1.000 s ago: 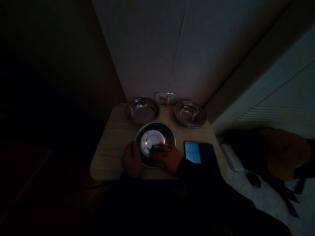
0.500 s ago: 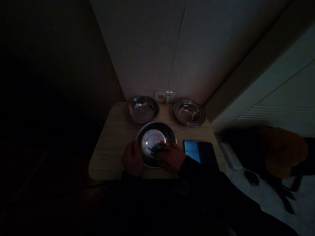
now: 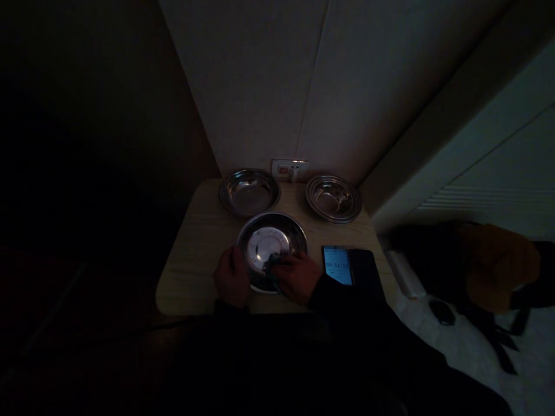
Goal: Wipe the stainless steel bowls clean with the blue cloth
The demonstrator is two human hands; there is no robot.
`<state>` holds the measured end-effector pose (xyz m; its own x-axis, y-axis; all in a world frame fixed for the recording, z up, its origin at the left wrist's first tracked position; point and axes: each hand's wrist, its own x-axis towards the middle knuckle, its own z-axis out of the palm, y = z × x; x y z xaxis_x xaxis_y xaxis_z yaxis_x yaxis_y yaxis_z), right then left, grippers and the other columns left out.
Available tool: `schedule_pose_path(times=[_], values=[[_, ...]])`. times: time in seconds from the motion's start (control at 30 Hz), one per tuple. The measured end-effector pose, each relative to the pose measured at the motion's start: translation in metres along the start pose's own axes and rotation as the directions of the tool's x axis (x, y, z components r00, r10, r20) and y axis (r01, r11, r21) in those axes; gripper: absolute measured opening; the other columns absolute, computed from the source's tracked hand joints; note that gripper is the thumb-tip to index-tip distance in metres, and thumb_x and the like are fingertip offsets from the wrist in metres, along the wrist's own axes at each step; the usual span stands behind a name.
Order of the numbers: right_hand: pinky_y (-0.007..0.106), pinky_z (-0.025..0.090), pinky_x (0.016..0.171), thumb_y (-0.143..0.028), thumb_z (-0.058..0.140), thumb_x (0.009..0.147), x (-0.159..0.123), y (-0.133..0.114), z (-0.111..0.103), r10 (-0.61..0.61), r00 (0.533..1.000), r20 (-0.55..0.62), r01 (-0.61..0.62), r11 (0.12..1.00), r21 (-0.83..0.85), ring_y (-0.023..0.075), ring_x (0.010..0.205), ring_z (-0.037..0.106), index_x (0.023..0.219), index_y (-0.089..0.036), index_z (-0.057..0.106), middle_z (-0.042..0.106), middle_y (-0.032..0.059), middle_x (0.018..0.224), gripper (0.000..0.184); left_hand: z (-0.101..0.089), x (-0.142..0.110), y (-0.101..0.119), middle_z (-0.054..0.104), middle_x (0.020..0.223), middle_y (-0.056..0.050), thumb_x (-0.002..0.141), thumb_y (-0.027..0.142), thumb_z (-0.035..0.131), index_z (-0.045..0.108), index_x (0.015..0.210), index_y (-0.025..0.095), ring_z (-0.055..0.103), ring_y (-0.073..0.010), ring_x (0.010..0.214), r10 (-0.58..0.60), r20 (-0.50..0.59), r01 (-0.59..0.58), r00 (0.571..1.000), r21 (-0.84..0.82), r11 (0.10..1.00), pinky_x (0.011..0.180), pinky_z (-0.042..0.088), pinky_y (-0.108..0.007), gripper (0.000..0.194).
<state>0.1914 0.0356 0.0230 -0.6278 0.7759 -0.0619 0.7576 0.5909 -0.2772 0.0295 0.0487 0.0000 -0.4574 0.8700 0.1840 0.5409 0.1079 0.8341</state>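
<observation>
A shiny metal basin (image 3: 262, 237) sits near the front of a small wooden table (image 3: 186, 271). My left hand (image 3: 232, 278) is closed on its left rim, thumb up. Inside the basin, low on the right, my right hand (image 3: 299, 278) presses a small dark teal cloth (image 3: 273, 263) to the metal. The cloth is bunched under the fingers and partly hidden. Dim light makes the fingertips hard to see.
Behind stand another metal bowl (image 3: 250, 193) on the left and a stack of metal bowls (image 3: 333, 199) on the right. A lit phone (image 3: 338, 267) in a dark case lies right of the basin. A wall socket (image 3: 289, 169) holds a plug. Dark and orange-brown items lie at far right.
My right hand has moved slightly left with the cloth inside the basin. The basin has shifted a little left, and my left hand stays at its rim.
</observation>
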Motion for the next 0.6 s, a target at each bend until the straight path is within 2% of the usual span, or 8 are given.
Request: schedule_pose_path(times=[0.17,0.3,0.43,0.6], values=[[0.036,0.030,0.080,-0.024,0.044,0.083,0.015,-0.011,0.001,-0.033,0.998,-0.053,0.035,0.998,0.049,0.0202,0.102,0.049,0.109,-0.022,0.054,0.064,0.0031,0.104,0.028,-0.001,0.001,0.003,0.067,0.081,-0.008,0.082,0.033,0.041,0.063,0.084,0.014,0.060,-0.0153,0.073,0.007,0.014,-0.007,1.000,0.040,0.999,0.065,0.045,-0.024,0.029],[0.038,0.029,0.082,-0.025,0.046,0.081,0.005,-0.003,0.001,-0.018,1.000,0.023,0.017,1.000,0.022,0.0219,0.099,0.051,0.107,-0.022,0.056,0.067,0.0045,0.093,0.028,-0.004,0.002,0.001,0.067,0.083,-0.008,0.083,0.034,0.041,0.064,0.086,0.014,0.060,-0.0157,0.076,-0.018,0.023,0.017,1.000,0.066,0.998,0.067,0.044,-0.025,0.030],[0.038,0.029,0.082,-0.024,0.045,0.082,0.000,0.002,0.002,-0.005,1.000,0.016,0.005,1.000,0.025,0.0217,0.100,0.050,0.107,-0.021,0.056,0.066,0.0042,0.098,0.028,-0.001,0.002,0.000,0.067,0.081,-0.007,0.083,0.035,0.040,0.063,0.086,0.014,0.060,-0.0151,0.074,-0.018,0.046,0.016,0.999,0.040,0.999,0.065,0.044,-0.024,0.031],[0.038,0.029,0.085,-0.025,0.040,0.087,0.035,-0.009,0.005,0.009,0.994,-0.109,-0.008,1.000,0.011,0.0205,0.104,0.047,0.112,-0.022,0.052,0.061,0.0023,0.115,0.029,0.002,0.002,-0.003,0.068,0.082,-0.007,0.083,0.032,0.041,0.063,0.084,0.015,0.060,-0.0154,0.075,-0.002,0.031,0.000,1.000,0.049,0.999,0.066,0.044,-0.024,0.028]])
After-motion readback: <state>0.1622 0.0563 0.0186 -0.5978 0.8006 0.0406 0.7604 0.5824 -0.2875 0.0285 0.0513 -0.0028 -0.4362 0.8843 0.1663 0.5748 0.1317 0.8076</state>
